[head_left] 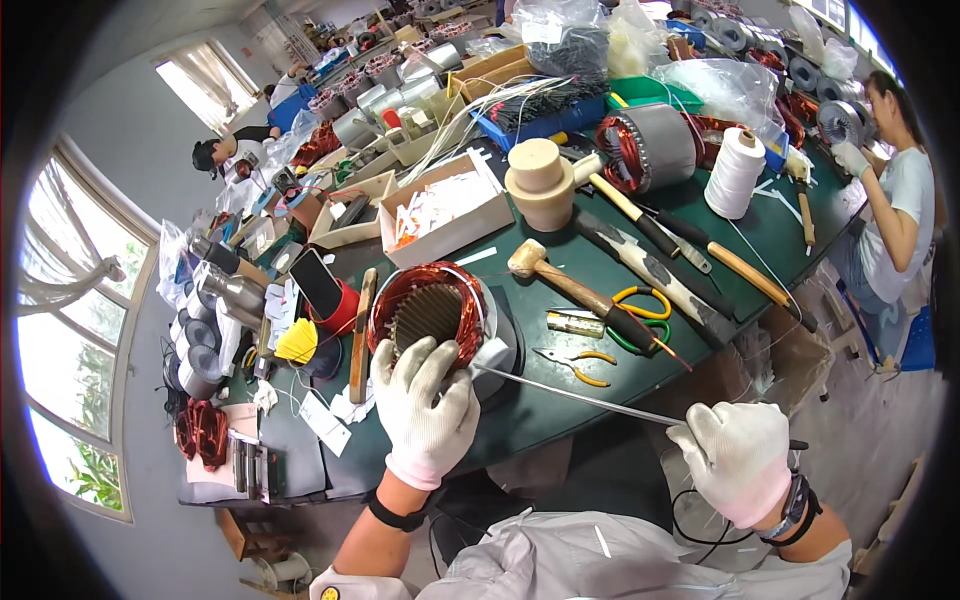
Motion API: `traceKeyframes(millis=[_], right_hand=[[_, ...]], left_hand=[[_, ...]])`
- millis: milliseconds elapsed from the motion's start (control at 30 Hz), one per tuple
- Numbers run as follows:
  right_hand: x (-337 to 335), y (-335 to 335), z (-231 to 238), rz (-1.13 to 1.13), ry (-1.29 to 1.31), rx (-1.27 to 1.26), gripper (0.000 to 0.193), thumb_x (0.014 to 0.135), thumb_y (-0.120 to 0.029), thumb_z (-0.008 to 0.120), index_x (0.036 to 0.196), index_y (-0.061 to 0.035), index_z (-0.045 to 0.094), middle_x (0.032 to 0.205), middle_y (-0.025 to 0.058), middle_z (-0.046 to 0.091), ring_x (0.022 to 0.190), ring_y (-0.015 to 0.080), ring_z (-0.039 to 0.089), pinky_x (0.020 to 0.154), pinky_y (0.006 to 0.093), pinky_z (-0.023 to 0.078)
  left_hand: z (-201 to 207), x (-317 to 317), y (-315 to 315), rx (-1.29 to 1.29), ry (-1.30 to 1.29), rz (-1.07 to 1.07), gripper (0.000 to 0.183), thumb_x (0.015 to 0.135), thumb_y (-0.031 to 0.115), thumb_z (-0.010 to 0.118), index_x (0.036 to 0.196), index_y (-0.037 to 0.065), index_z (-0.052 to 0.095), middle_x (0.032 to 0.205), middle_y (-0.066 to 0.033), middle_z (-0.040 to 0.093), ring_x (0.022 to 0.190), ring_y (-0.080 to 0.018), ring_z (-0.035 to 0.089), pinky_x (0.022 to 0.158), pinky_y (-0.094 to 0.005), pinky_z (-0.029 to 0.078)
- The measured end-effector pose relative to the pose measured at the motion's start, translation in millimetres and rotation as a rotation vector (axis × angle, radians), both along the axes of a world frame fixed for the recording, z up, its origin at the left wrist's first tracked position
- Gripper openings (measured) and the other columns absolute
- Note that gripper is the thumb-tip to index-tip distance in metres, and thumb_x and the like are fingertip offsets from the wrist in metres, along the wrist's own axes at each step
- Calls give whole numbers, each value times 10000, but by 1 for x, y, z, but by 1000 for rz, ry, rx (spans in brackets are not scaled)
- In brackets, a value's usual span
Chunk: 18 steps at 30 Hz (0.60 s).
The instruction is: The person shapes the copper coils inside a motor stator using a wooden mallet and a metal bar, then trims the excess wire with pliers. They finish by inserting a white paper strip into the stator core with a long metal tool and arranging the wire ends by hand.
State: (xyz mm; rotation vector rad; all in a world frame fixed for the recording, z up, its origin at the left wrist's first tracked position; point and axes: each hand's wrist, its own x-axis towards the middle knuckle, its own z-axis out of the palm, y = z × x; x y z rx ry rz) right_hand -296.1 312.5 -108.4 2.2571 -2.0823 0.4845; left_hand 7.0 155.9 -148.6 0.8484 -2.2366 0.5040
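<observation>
A motor stator [425,315] with a ring of red-brown copper windings lies on the green table, its bore facing me. My left hand [430,400], in a white glove, rests on the near edge of the windings with its fingers apart. At the stator's right rim sits a small white piece [490,353]; its kind is unclear. A long thin metal rod [590,402] with a dark end runs from there to my right hand [738,455]. That gloved hand is closed around the rod, off the table's front edge.
Right of the stator lie a wooden mallet [560,280], yellow-handled pliers [580,366] and green-handled scissors [640,335]. Behind stand a box of white slips [445,210], a thread cone [737,175] and another stator [655,145]. A person [900,200] works at right, another [235,155] at far left.
</observation>
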Motion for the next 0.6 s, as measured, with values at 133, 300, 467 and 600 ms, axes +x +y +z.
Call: traceKeyframes(millis=[133, 300, 467, 600], right_hand=[[4, -4, 7, -4, 140, -18, 309, 889, -340, 791, 822, -122, 583, 631, 27, 542, 566, 243, 610, 543, 411, 432], [17, -18, 5, 8, 260, -88, 306, 864, -305, 811, 812, -118, 574, 617, 25, 509, 549, 243, 580, 543, 415, 423], [16, -40, -15, 59, 204, -148, 303, 860, -275, 811, 802, -114, 561, 614, 47, 505, 557, 284, 575, 549, 439, 426], [23, -50, -16, 39, 173, -158, 308, 875, -248, 801, 780, -109, 543, 611, 65, 513, 549, 315, 571, 549, 444, 432]], left_hand=[[5, -14, 0, 136, -30, 13, 275, 671, 49, 846, 905, 92, 707, 1243, -134, 688, 1167, -353, 641, 1093, -595, 410], [-8, -4, -2, 137, 42, 28, 309, 675, 92, 869, 943, 109, 716, 1276, -134, 684, 1142, -318, 641, 1083, -548, 417], [6, -3, -6, 206, 57, -101, 391, 685, 120, 873, 1050, 96, 733, 1263, -141, 686, 1093, -320, 652, 1029, -518, 451], [17, 16, -27, 353, 155, -166, 456, 710, 135, 869, 1131, 50, 715, 1069, -117, 680, 1018, -336, 649, 981, -480, 475]])
